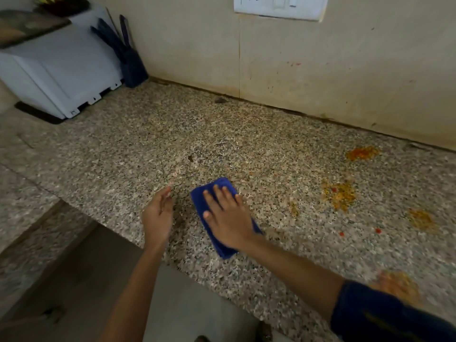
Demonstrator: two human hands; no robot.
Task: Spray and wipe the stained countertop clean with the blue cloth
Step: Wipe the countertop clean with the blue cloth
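Head view: your right hand, fingers spread, presses blue cloth flat near tabletop front edge; left hand open, holding nothing; orange stains toward right edge.

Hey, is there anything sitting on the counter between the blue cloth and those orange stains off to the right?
Nothing visible does. The right hand presses flat on the blue cloth, and only bare speckled countertop lies between it and the nearest orange stains. The left hand is on the cloth's other side.
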